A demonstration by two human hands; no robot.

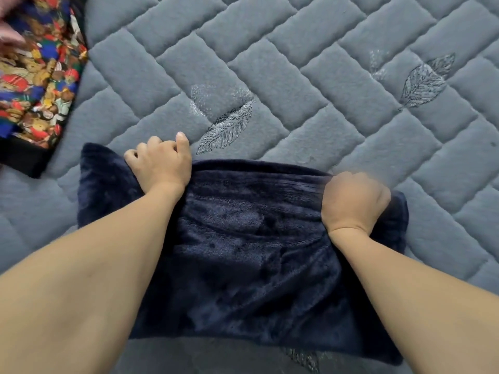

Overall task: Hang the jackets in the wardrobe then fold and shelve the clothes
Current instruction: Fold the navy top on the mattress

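Navy fleece garment [243, 252] lies flat on the grey quilted bed cover [297, 63] at its near edge, long axis running left to right. In the head view, both hands grip its far edge: the left hand [159, 164] curled near the far-left corner, the right hand [353, 202] fisted near the far-right. Any fold likely comes toward the near edge. A patterned garment [35, 85] lies at the far-left corner.
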